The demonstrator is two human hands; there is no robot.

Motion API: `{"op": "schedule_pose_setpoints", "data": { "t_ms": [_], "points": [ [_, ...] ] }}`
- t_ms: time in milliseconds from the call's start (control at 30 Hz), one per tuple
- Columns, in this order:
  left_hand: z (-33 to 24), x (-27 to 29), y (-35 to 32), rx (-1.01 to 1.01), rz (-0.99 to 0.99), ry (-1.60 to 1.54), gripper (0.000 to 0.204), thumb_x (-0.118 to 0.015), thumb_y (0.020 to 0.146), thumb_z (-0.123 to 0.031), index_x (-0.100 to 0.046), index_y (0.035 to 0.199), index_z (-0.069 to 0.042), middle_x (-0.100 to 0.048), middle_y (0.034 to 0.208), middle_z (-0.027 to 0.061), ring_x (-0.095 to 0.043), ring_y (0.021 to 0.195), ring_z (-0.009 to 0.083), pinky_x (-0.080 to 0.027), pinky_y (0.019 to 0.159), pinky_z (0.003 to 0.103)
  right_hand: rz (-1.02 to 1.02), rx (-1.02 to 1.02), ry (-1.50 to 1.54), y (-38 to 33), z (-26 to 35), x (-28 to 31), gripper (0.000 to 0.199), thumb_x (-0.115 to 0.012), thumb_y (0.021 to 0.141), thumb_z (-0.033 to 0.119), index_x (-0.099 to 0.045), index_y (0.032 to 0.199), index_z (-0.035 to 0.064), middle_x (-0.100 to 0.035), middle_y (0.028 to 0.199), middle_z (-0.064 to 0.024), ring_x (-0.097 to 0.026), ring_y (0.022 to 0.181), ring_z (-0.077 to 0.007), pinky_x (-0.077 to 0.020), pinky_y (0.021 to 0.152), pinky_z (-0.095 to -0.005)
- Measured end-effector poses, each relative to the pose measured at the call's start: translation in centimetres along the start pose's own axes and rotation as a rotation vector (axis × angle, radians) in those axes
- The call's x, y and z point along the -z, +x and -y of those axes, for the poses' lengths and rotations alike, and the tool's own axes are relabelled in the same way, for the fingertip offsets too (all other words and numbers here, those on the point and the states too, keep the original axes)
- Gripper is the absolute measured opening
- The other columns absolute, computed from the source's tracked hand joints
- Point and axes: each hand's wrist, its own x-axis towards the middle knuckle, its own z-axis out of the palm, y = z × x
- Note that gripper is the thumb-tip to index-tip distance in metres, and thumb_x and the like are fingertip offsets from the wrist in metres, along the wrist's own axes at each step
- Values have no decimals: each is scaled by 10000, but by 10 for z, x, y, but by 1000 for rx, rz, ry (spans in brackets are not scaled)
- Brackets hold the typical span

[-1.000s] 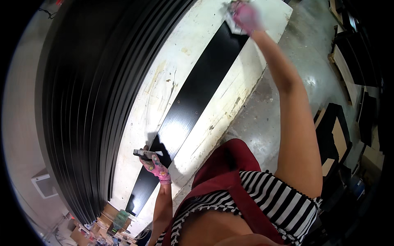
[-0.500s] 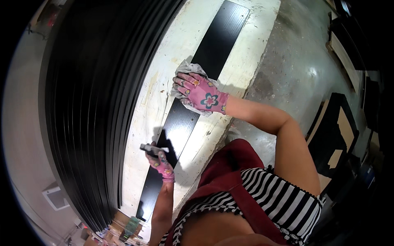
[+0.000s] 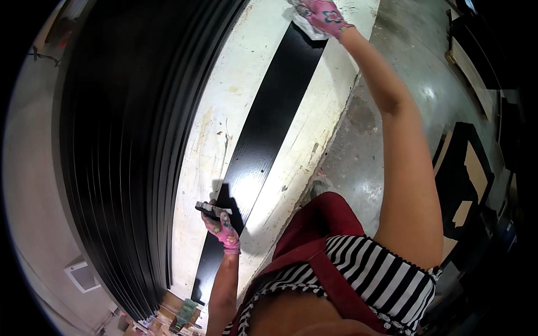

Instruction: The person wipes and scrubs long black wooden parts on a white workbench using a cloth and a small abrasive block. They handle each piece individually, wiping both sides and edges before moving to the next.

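A long black board with visible wood grain lies on a white, scuffed work surface. My right hand, in a pink flowered glove, is stretched out to the board's far end. It presses a crumpled greyish-white cloth there; the fingertips are partly cut off by the upper edge of the view. Nearer to me, my left hand, gloved the same way, grips a small dark block with a light grey ridged side. That hand is raised over the near part of the board and casts a shadow on it.
Many black panels stand packed upright along the left. Bare concrete floor lies to the right, with black and tan pieces on it. Cartons and a green item sit at the near left.
My right hand has slid the cloth away from me along the board to its far end, and the arm is now extended. The left hand has barely moved, its block slightly tilted.
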Motion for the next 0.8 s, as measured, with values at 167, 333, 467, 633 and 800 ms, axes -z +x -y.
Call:
{"op": "schedule_pose_setpoints", "data": {
  "t_ms": [167,333,467,633,800],
  "points": [
    [-6,-3,-1,-28,-22,61,706,-733,801,-342,-392,1311,6,-542,1221,141,-525,978,169,-460,844,283,-11,-69,48,-38,-10,20,415,-439,943,311,-576,1225,39,-568,1275,-154,-497,1221,-306,-340,1076,-395],
    [-11,-6,0,-25,1,115,707,-710,828,-384,-390,1304,28,-546,1211,150,-526,986,185,-458,864,305,-129,-294,-322,-54,34,21,384,-457,896,280,-586,1197,81,-587,1229,-116,-474,1218,-294,-285,1071,-463],
    [-5,-5,2,-31,-13,109,704,-706,835,-367,-377,1309,36,-544,1213,154,-523,1010,192,-454,885,315,-132,-261,-196,-85,110,15,440,-413,886,94,-513,1313,117,-537,1308,-59,-468,1250,-220,-363,1067,-337],
    [-4,-1,1,-33,11,97,659,-699,844,-327,-379,1313,9,-539,1226,147,-522,1023,185,-450,884,305,12,-303,587,-175,300,25,447,-423,947,175,-422,1380,67,-435,1395,-143,-383,1327,-255,-241,1150,-368],
    [14,15,-3,-67,27,86,589,-663,869,-268,-383,1336,-43,-528,1233,103,-518,1036,165,-448,886,289,-52,102,334,-170,281,45,433,-469,928,214,-459,1355,145,-464,1369,-132,-415,1303,-252,-329,1091,-438]
  ]
}}
